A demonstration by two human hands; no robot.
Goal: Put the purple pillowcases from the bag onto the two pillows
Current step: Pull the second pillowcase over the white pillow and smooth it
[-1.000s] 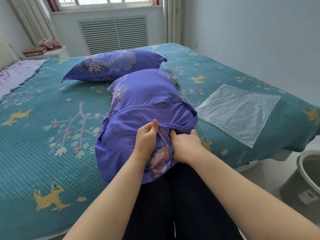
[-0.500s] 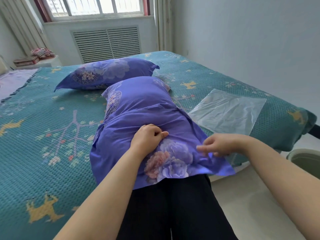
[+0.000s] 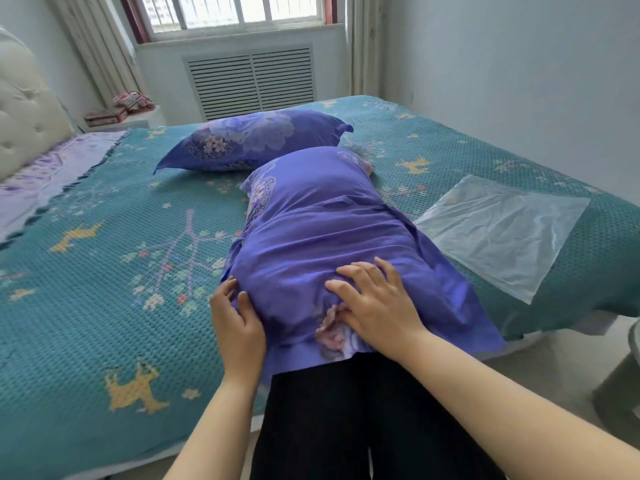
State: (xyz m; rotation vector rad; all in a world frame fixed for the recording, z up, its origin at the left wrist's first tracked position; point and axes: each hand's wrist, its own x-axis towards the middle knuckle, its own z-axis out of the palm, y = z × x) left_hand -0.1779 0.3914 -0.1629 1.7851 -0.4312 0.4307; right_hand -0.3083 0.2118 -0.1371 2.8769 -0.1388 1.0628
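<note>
A pillow in a purple flowered pillowcase (image 3: pixel 311 237) lies lengthwise on the bed, its near end hanging over the bed's edge against my legs. My left hand (image 3: pixel 235 320) presses flat against the pillow's near left side, thumb on the cloth. My right hand (image 3: pixel 374 303) lies spread on top of the near end, fingers straight. A second pillow (image 3: pixel 252 140) in the same purple case rests farther back. The clear plastic bag (image 3: pixel 498 230) lies flat and empty to the right.
The teal patterned bedspread (image 3: pixel 104 271) covers the bed. A padded headboard (image 3: pixel 24 109) stands at the left, a wall runs along the right, and a grey bucket (image 3: pixel 623 375) sits on the floor at the right edge.
My left hand has moved from the top of the pillow to its left side. My right hand has come in from the right corner and now lies flat on top.
</note>
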